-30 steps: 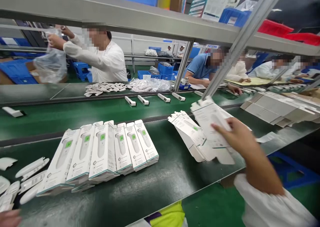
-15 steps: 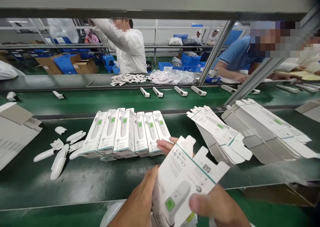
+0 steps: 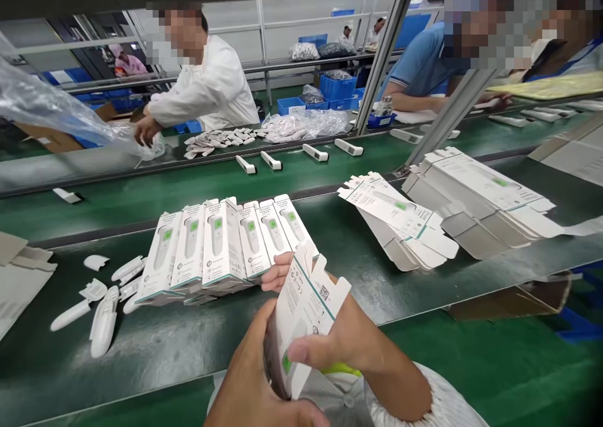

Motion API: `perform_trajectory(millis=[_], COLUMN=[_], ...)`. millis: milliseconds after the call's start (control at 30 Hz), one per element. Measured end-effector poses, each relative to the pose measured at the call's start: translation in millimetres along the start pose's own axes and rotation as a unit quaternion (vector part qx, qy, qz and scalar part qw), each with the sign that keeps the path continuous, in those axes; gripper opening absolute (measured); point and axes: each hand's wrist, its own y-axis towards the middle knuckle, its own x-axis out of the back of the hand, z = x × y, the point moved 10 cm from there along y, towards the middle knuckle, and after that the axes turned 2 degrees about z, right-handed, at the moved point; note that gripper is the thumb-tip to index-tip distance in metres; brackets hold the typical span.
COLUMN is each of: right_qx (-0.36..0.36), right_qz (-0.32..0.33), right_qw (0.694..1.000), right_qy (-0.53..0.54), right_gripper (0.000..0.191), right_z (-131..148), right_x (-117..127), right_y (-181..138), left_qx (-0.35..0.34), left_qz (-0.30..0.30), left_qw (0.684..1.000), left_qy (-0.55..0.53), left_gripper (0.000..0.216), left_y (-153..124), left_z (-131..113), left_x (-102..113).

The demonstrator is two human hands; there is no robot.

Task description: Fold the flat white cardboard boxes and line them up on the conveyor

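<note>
Both my hands grip one white carton blank, printed with a thermometer picture, low in the middle of the view. My left hand wraps its lower left side, fingertips showing behind the top flaps. My right hand pinches its right edge with the thumb on the front. The carton is partly squeezed into a sleeve shape, with its flaps up. Just beyond it stands a row of several closed thermometer boxes on the green bench.
Two fanned stacks of flat carton blanks lie to the right. White thermometer bodies lie at the left. Loose white thermometers ride the green conveyor behind. Other people work across the line; one in white holds a clear bag.
My right hand took a blank from the right stack and brought it to the middle, where my left hand joined. The flat blank is now bent partly open.
</note>
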Motion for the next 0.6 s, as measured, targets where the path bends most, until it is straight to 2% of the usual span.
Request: perform_trajectory(millis=[67,100,200,233,300,367,400,467,533,600], right_qx=[0.001,-0.01,-0.067,-0.079,-0.085,-0.076,-0.063,-0.032,-0.023,-0.057], right_qz=[-0.038,-0.052,-0.122,-0.157,-0.211,-0.219,-0.214,-0.203,-0.183,-0.128], right_qw=[0.999,0.999,0.99,0.984,0.974,0.972,0.974,0.978,0.982,0.987], right_qy=[-0.009,-0.008,0.008,0.006,-0.018,-0.034,-0.032,-0.019,-0.03,-0.083], right_gripper=[0.079,0.069,0.041,0.038,0.041,0.047,0.053,0.061,0.059,0.059], right_z=[1.6,-0.4,-13.0,-16.3,-19.1,-19.7,-18.7,-13.8,-9.2,-10.8], right_x=[4.2,4.9,13.0,18.6,27.7,27.2,24.5,16.9,6.7,-9.3], right_y=[-2.6,-3.8,-8.3,-10.6,-15.4,-18.3,-20.2,-26.0,-33.3,-37.9], left_qx=[-0.007,-0.014,-0.008,0.004,0.02,0.005,-0.012,-0.039,-0.05,-0.059], left_qz=[-0.002,-0.011,-0.043,-0.057,-0.085,-0.1,-0.09,-0.034,0.033,0.031], left_qw=[1.0,1.0,0.997,0.996,0.992,0.99,0.992,0.997,0.998,0.997], left_qy=[-0.008,0.004,0.056,0.072,0.093,0.097,0.088,0.061,0.029,-0.039], left_gripper=[0.114,0.104,0.041,0.036,0.049,0.046,0.043,0.047,0.059,0.068], left_y=[2.5,2.9,0.9,-0.4,-3.3,-5.3,-5.8,-6.9,-10.5,-14.2], left_z=[-1.2,-1.8,4.7,8.6,13.4,10.7,6.9,-0.2,-7.3,-16.9], left_x=[-0.5,0.7,5.4,8.0,13.4,16.7,15.0,5.2,-7.2,-8.4])
